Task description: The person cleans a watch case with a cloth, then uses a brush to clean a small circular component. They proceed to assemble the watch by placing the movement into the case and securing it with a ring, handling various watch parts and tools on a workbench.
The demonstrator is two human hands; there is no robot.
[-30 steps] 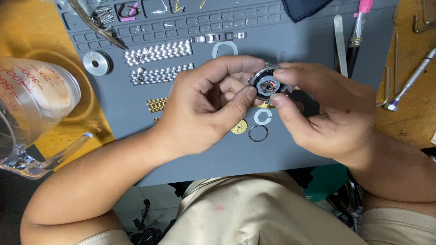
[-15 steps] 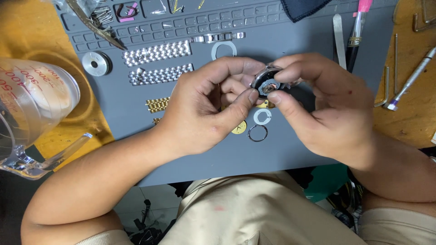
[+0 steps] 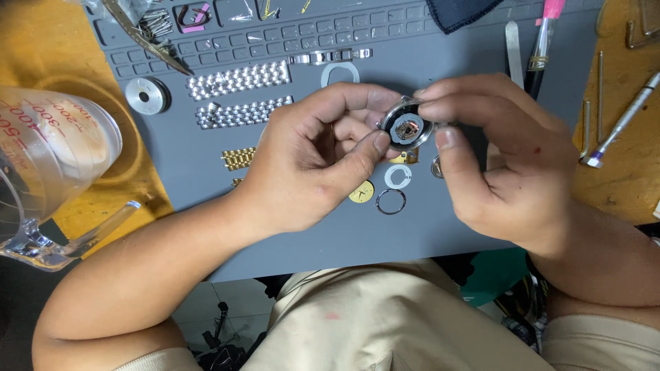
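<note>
Nearest the camera, beige trousers (image 3: 385, 323) and two bare forearms reaching up over the edge of a grey work mat (image 3: 289, 227).

On the mat just beyond the wrists, a thin metal ring (image 3: 390, 201), a small yellow dial (image 3: 361, 192) and a white ring (image 3: 397, 176), close together, partly under the hands.

Above these, raised over the middle of the mat, a round watch case (image 3: 405, 128), open side up, dark inside with a coppery part at its centre. Pinched between both hands: left hand (image 3: 313, 165) curled, thumb and forefinger closed on the case's left edge; right hand (image 3: 505, 158) bent over it, fingertips gripping the top and right edge, thumb beneath.

Off to the left, a clear measuring jug (image 3: 48, 165) with red markings, on the yellow table (image 3: 41, 62) beside the mat.

Farther up the mat, gold band links (image 3: 238, 159), then two silver band pieces (image 3: 240, 96) side by side, a round metal disc (image 3: 147, 95) to their left, and a pale ring (image 3: 339, 73).

Farthest, tweezers (image 3: 148, 38) across the mat's ridged top strip, a dark cloth (image 3: 460, 12), a pink-topped pen (image 3: 543, 41), and a screwdriver (image 3: 622, 120) on the table at right.
</note>
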